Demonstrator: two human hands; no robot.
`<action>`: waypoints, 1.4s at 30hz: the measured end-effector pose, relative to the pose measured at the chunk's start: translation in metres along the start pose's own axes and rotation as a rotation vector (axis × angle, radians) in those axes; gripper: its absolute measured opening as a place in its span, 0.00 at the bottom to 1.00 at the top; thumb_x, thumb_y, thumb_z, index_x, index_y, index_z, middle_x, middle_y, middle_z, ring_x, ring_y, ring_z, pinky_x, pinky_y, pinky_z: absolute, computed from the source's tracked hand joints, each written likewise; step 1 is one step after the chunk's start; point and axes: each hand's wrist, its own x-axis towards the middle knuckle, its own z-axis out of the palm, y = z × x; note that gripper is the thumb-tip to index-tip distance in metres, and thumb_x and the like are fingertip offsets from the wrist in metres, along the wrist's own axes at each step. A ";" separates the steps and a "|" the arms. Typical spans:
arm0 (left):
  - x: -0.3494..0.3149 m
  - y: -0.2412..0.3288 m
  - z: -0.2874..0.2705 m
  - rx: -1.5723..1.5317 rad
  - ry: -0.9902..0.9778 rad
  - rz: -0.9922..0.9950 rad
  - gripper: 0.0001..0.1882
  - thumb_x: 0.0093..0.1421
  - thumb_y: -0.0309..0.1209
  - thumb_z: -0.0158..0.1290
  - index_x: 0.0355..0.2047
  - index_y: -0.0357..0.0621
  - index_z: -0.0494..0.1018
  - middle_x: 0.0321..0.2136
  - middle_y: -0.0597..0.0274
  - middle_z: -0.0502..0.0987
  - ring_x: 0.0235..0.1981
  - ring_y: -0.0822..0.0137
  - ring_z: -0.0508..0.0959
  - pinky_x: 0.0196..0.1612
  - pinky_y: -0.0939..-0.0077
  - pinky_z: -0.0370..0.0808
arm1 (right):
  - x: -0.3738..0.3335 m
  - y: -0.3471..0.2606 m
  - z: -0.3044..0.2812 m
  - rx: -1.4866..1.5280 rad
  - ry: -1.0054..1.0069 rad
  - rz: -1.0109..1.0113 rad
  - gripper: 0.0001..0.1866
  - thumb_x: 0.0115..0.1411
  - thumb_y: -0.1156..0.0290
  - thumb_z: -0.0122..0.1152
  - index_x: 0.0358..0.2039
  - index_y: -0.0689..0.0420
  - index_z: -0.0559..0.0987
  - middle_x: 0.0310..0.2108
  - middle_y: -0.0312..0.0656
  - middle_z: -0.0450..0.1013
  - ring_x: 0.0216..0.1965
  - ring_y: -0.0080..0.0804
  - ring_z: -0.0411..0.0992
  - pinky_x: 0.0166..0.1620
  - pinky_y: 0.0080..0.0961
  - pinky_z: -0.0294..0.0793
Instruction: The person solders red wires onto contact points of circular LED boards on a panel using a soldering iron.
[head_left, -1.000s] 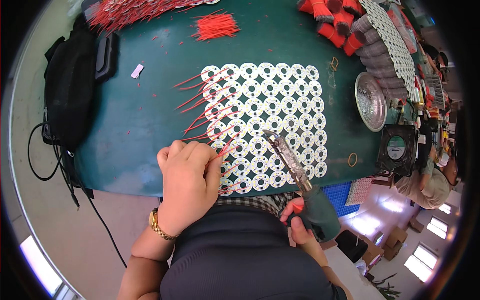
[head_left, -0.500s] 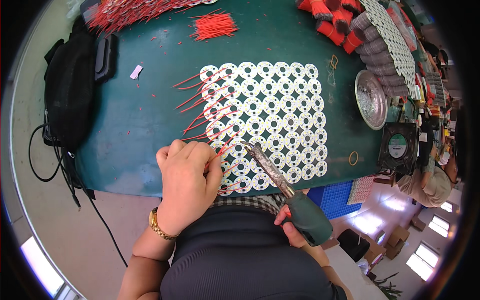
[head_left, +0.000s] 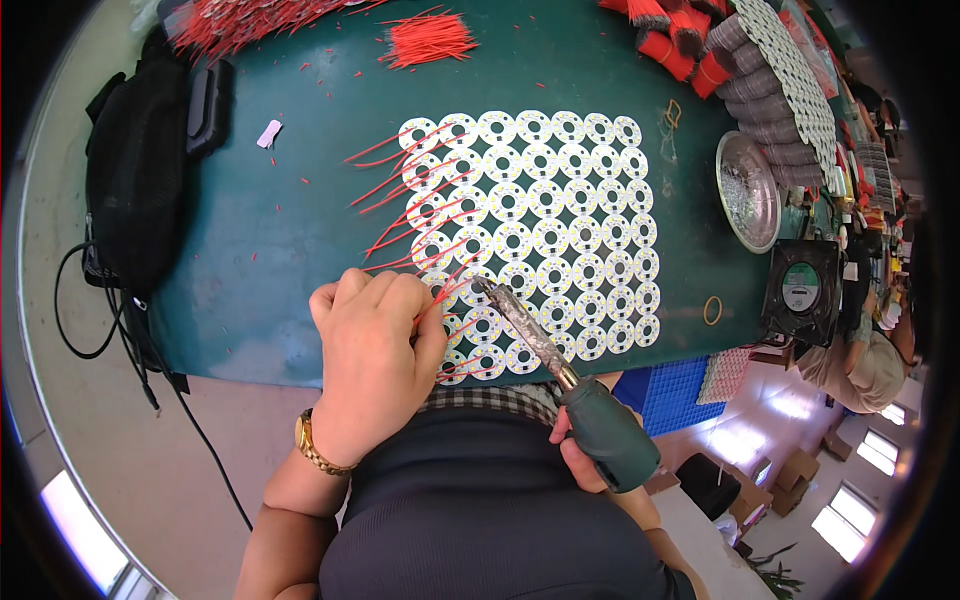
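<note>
A panel of joined round white LED boards (head_left: pixel 541 226) lies on the green table. Thin red wires (head_left: pixel 378 191) stick out leftward from its two left columns. My left hand (head_left: pixel 375 345), a gold watch on its wrist, is closed in a pinch over the panel's lower left, with red wire ends coming out past the fingertips. My right hand (head_left: pixel 577 456) grips the dark green handle of a soldering iron (head_left: pixel 612 435). The iron's tip is at a board in the second column, close to the pinched wires; whether it touches cannot be made out.
A loose pile of red wires (head_left: pixel 430 40) lies at the back. Wired panels are stacked far left. At right stand a metal bowl (head_left: pixel 748 190), a small black fan (head_left: pixel 800 290), wire bundles (head_left: pixel 665 55) and stacked panels (head_left: pixel 790 90). A black bag (head_left: pixel 135 190) sits at left.
The soldering iron's tip has shifted slightly left, closer to the wires at my left fingertips. My left hand keeps its pinch. The whole view has shifted a little.
</note>
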 end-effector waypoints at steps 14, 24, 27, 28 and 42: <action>0.002 0.001 -0.003 0.016 -0.034 -0.016 0.09 0.51 0.21 0.58 0.23 0.46 0.68 0.20 0.67 0.70 0.27 0.64 0.67 0.39 0.67 0.58 | -0.006 0.007 0.004 -0.225 0.015 -0.106 0.06 0.56 0.74 0.62 0.30 0.61 0.75 0.25 0.40 0.72 0.26 0.30 0.75 0.31 0.23 0.74; 0.005 -0.017 -0.043 -0.058 0.073 -0.144 0.03 0.57 0.20 0.55 0.29 0.37 0.72 0.25 0.60 0.73 0.27 0.66 0.69 0.33 0.74 0.67 | -0.010 0.023 0.020 0.383 0.137 0.164 0.21 0.62 0.61 0.59 0.45 0.64 0.68 0.30 0.43 0.69 0.29 0.31 0.73 0.33 0.26 0.74; 0.004 -0.002 -0.040 -0.345 0.054 -0.149 0.03 0.60 0.20 0.54 0.30 0.36 0.71 0.25 0.63 0.71 0.28 0.71 0.69 0.34 0.78 0.67 | -0.003 0.015 0.026 0.576 0.219 0.117 0.23 0.60 0.62 0.61 0.48 0.64 0.67 0.30 0.45 0.71 0.28 0.32 0.73 0.32 0.26 0.74; 0.003 0.005 -0.039 -0.446 -0.003 -0.159 0.04 0.58 0.21 0.57 0.29 0.39 0.71 0.25 0.58 0.72 0.28 0.60 0.71 0.32 0.69 0.70 | 0.001 0.008 0.027 0.746 0.255 0.137 0.24 0.60 0.62 0.62 0.50 0.63 0.66 0.31 0.47 0.71 0.27 0.32 0.72 0.31 0.27 0.74; -0.012 0.037 -0.009 -0.735 -0.229 0.078 0.07 0.54 0.18 0.60 0.27 0.39 0.72 0.23 0.60 0.71 0.24 0.62 0.71 0.29 0.72 0.68 | 0.054 -0.025 0.025 0.965 0.233 0.064 0.25 0.58 0.83 0.62 0.55 0.58 0.68 0.34 0.43 0.73 0.32 0.24 0.73 0.31 0.19 0.73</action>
